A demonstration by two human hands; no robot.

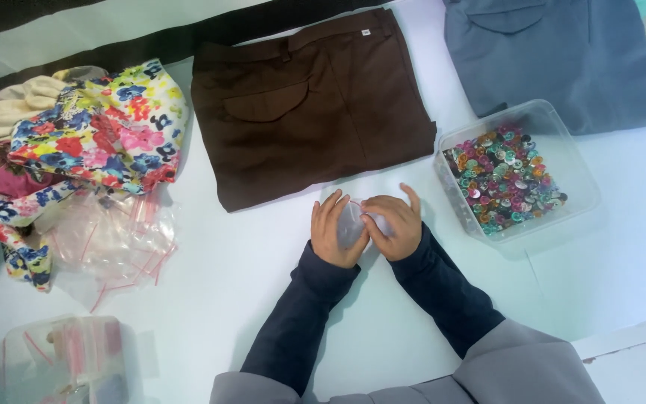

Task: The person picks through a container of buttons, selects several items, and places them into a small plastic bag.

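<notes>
Left hand (336,230), right hand (392,225) — small clear bag (351,223) pinched between them

Button tub (571,161) right of trousers (308,105), bag pile (117,239) left

left hand (332,230), right hand (395,224) pinching clear bag (351,224) (small)

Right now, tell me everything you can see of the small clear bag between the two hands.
The small clear bag is thin, see-through plastic with a red strip along its top edge. It lies flat on the white table, just below the folded brown trousers. The left hand presses its left side and the right hand its right, fingers on top. Whether anything is inside cannot be made out.
</notes>
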